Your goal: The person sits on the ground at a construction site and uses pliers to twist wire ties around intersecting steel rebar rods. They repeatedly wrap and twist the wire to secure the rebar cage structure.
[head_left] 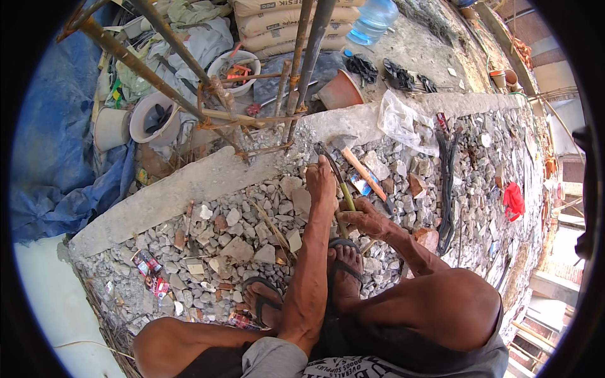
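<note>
My right hand (363,218) is closed around the yellow-green handle of a dark metal hand tool (346,193), whose hooked upper end lies near the concrete edge. My left hand (322,178) is at the tool's upper part, thumb pointing up along it; whether its fingers grip the shaft is hidden. Just right of the tool lies a hammer (364,174) with a wooden handle and dark grip end, its metal head against the concrete. A bundle of dark tie wire (446,189) rests on the rubble farther right. Rusty rebar (293,94) stands beyond my hands.
Broken stone (238,248) covers the ground around my sandalled feet. A concrete beam (189,186) crosses in front. Beyond it are buckets (153,118), a tipped reddish bucket (341,90), stacked cement bags (293,28) and a water jug (373,21). A blue tarp (52,141) hangs at left.
</note>
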Demonstrator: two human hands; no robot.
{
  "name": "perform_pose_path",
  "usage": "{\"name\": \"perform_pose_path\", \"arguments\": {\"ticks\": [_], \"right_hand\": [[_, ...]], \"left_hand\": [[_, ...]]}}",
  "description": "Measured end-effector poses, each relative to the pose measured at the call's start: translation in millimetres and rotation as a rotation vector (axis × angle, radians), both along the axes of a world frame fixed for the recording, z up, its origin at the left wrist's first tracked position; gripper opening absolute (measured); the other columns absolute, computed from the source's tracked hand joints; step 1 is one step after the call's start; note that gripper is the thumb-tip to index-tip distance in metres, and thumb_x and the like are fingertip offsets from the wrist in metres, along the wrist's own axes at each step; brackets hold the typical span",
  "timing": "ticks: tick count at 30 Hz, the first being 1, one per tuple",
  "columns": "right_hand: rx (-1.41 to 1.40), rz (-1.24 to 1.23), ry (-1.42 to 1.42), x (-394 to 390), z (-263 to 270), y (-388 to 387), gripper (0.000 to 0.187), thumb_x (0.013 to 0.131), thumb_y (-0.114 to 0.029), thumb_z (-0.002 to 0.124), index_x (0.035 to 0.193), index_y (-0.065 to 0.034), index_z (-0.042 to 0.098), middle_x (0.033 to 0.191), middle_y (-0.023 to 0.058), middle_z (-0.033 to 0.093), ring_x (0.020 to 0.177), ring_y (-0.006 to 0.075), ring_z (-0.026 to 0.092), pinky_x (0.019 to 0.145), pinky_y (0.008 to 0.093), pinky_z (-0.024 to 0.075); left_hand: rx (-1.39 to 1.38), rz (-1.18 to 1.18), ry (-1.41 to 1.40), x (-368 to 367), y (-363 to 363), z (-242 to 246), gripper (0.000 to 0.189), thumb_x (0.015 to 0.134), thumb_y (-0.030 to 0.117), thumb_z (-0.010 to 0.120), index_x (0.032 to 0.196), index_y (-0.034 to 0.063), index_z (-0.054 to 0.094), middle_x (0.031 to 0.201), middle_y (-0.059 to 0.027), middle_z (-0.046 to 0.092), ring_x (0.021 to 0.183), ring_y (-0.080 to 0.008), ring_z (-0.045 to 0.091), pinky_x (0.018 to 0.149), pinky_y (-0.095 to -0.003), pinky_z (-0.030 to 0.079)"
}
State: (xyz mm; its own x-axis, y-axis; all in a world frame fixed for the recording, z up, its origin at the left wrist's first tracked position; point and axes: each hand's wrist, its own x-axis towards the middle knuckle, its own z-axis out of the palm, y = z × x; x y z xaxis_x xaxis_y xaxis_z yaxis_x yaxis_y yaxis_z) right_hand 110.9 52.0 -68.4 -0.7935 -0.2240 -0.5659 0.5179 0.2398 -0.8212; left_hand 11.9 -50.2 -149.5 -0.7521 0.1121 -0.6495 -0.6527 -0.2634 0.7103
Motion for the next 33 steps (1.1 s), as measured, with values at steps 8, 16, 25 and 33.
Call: {"name": "perform_pose_path", "arguments": {"ticks": [8, 16, 25, 33], "right_hand": [[-0.347, -0.293, -0.127, 6.6, 9.1, -1.0, 0.054, 0.093, -0.019, 0.06, 0.134, 0.0113, 0.044, 0.114, 0.0184, 0.065, 0.106, 0.0252, 0.064, 0.088, 0.0362, 0.0544], [-0.55, -0.33, -0.322, -0.3, 50.1, 44.6, 0.048, 0.087, -0.002, 0.06, 0.131, 0.0133, 0.045, 0.109, 0.0225, 0.065, 0.085, 0.0278, 0.07, 0.061, 0.0361, 0.0628], [0.285, -0.027, -0.224, -2.6, 55.0, 125.1, 0.039, 0.086, -0.014, 0.063, 0.117, 0.0099, 0.059, 0.089, 0.0193, 0.07, 0.064, 0.0204, 0.067, 0.05, 0.03, 0.0516], [0.035, -0.239, 0.499, -1.9, 56.8, 41.9, 0.058, 0.098, -0.046, 0.051, 0.128, 0.0044, 0.052, 0.107, 0.0188, 0.064, 0.096, 0.0309, 0.065, 0.083, 0.0411, 0.0501]], "left_hand": [[-0.332, -0.161, 0.238, 1.6, -17.8, -24.4, 0.025, 0.09, 0.015, 0.054, 0.073, -0.0033, 0.054, 0.061, -0.0151, 0.058, 0.048, -0.0271, 0.055, 0.044, -0.0385, 0.043], [-0.349, -0.239, 0.486, -11.6, -48.3, -33.9, 0.023, 0.092, 0.012, 0.053, 0.08, -0.006, 0.06, 0.063, -0.0124, 0.061, 0.045, -0.0196, 0.058, 0.038, -0.032, 0.045], [-0.039, -0.383, 0.184, -24.7, -65.8, 60.2, 0.027, 0.099, 0.015, 0.049, 0.099, -0.0078, 0.064, 0.064, -0.0105, 0.062, 0.041, -0.0099, 0.049, 0.037, -0.0243, 0.039], [0.681, -0.39, 0.274, -12.9, -19.1, 133.5, 0.022, 0.1, 0.009, 0.048, 0.102, -0.0049, 0.066, 0.07, -0.0062, 0.06, 0.05, -0.0047, 0.04, 0.045, -0.0191, 0.035]]}}
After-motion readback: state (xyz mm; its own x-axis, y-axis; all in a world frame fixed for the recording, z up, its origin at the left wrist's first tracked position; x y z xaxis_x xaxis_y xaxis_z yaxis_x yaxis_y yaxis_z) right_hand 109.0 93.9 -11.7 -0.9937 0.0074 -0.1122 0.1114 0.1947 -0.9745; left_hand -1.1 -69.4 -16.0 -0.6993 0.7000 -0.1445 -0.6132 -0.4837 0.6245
